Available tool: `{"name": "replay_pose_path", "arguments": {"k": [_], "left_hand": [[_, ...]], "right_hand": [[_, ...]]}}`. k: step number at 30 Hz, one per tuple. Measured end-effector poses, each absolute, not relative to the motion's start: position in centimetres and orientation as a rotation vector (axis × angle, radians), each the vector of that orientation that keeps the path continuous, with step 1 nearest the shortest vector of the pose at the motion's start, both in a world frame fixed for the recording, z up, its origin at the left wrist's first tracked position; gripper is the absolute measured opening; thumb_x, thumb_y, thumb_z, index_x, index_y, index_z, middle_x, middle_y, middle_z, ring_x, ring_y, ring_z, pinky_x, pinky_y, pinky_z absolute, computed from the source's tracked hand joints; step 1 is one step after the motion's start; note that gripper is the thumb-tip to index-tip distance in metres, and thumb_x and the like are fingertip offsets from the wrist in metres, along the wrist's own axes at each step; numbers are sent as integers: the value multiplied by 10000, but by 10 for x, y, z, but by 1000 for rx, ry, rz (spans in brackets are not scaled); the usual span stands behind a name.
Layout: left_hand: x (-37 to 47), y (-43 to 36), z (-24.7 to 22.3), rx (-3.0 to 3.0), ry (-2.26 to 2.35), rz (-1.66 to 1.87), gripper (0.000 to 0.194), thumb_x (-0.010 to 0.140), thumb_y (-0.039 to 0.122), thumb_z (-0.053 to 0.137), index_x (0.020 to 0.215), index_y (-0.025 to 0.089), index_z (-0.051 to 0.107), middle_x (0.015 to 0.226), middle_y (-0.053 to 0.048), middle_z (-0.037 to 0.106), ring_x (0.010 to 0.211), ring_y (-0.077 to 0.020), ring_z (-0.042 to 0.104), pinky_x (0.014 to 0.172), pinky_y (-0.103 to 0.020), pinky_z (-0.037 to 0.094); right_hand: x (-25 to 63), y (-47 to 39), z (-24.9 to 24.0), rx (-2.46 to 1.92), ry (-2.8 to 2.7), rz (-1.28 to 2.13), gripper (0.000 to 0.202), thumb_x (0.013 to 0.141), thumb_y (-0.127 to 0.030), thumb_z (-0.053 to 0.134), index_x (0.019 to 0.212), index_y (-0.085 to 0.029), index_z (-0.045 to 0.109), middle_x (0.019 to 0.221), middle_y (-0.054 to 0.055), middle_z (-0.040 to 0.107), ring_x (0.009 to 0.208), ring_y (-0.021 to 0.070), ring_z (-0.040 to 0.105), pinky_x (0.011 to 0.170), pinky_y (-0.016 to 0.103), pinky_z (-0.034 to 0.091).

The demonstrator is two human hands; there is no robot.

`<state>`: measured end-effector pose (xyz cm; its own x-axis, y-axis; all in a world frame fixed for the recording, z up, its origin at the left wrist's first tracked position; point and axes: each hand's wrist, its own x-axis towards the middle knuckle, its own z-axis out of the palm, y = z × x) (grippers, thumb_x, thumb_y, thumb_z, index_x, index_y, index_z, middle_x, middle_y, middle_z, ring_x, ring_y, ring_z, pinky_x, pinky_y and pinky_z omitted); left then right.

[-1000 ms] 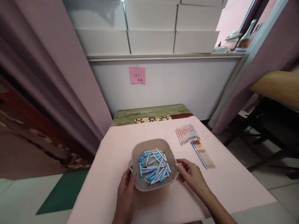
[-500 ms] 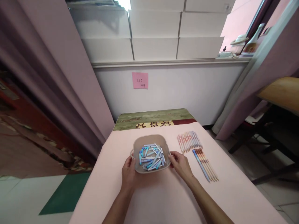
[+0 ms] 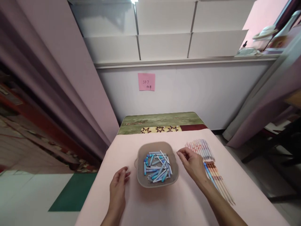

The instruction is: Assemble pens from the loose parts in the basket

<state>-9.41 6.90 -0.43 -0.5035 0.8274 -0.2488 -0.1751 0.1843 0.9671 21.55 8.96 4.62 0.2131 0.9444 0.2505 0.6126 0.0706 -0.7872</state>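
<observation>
A translucent beige bin [image 3: 176, 175] stands on the pink cloth, holding a loose heap of blue and teal pen parts [image 3: 157, 168] and thin white sticks. Left of the bin, apart from it, is my left hand [image 3: 118, 185], empty, its fingers curved and slightly spread. My right hand [image 3: 194, 163] hovers just right of the bin, also off it, with thumb and fingertips drawn together; whether anything small is between them cannot be made out. Behind that hand lies a row of pale pink and lilac pens [image 3: 203, 149]. Brown-capped pens [image 3: 217, 177] and a blue one [image 3: 210, 174] lie nearer, partly covered by my right arm.
The pink tablecloth [image 3: 113, 157] covers most of the table, with a green wood-patterned strip [image 3: 162, 118] at the far edge. A pink note [image 3: 146, 82] is stuck to the wall. Curtains hang on both sides; dark furniture [image 3: 285, 147] stands at the right.
Both hands have let go of the bin and moved apart from it, the left one to the left and nearer, the right one to the right. The view has shifted a little.
</observation>
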Motion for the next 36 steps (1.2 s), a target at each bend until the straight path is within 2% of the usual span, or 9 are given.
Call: {"name": "replay_pose_path", "arguments": {"k": [4,10,15,19,25,32,36], "left_hand": [[-101,73,6,696,1615,1474,434,637,488,727,921,162,686,988,-75,686,878,-223,647,799,-349,494],[-95,81,14,757,1610,1467,375,680,443,697,935,167,681,975,-62,675,896,-215,630,848,-359,472],[-81,85,15,803,1582,1426,389,714,452,674,976,165,668,961,-67,675,910,-222,625,867,-371,460],[-73,88,12,850,1566,1397,417,706,480,680,976,162,668,909,-54,673,845,-203,619,843,-367,468],[-67,88,14,835,1570,1390,436,663,478,704,962,161,674,859,-38,677,785,-187,618,797,-340,483],[-69,78,17,820,1589,1394,413,665,458,693,950,160,666,876,-51,679,842,-210,632,817,-355,477],[-72,72,25,837,1603,1416,404,664,444,695,952,162,669,862,-59,692,871,-233,643,840,-380,475]], "right_hand": [[204,88,46,-1636,-1509,481,299,854,-462,528,770,-211,668,580,-5,634,524,147,567,518,233,393],[206,85,39,-1707,-1479,470,342,852,-504,508,773,-212,667,610,14,655,536,160,578,528,243,394],[203,80,28,-1797,-1479,447,300,851,-479,507,887,-221,655,674,8,672,565,162,609,551,247,402],[199,74,18,-1813,-1482,480,329,854,-467,493,1005,-208,629,768,24,690,591,166,626,576,259,426],[204,69,13,-1828,-1502,462,313,848,-445,486,991,-214,641,894,38,698,606,155,627,593,270,439],[211,62,12,-1823,-1505,421,313,846,-467,488,936,-216,651,918,44,690,619,158,624,619,283,441],[210,59,18,-1788,-1476,380,330,848,-459,486,979,-198,638,992,75,682,621,161,625,632,296,455]]}}
